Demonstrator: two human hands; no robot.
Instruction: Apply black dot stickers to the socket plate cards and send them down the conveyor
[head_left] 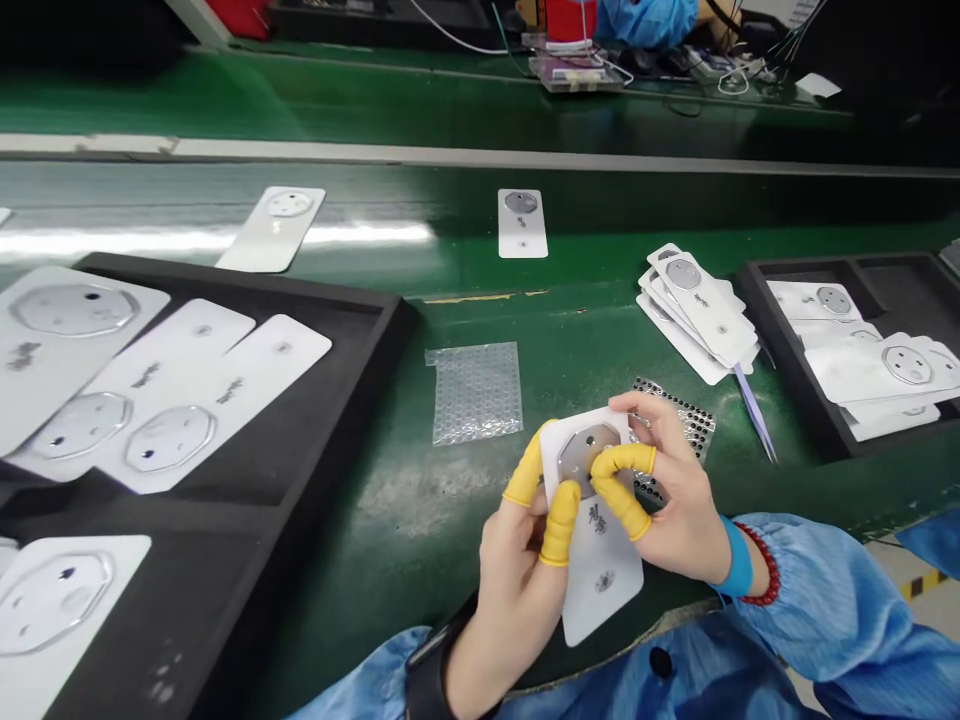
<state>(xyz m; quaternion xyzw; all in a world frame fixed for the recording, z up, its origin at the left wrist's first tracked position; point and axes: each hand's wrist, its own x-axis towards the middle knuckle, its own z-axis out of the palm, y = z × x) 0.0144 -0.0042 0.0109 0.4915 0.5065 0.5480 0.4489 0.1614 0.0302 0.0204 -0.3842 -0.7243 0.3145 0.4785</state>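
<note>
A white rounded panel with a grey octagonal inset and dark printed characters is held tilted over the table's near edge. My left hand, in yellow finger cots, grips its left edge between thumb and fingers. Bent over the grey inset, my right hand presses yellow-covered fingertips on it; whether a small part is between them I cannot see. Partly behind the right hand lies a sheet of small black dots. Purple tweezers rest to the right of that sheet.
A black tray with several similar panels stands on the left, another black tray on the right. A stack of panels sits near the right tray. Bubble wrap lies mid-table; single panels lie farther back. Across the bench is a person's blue sleeve.
</note>
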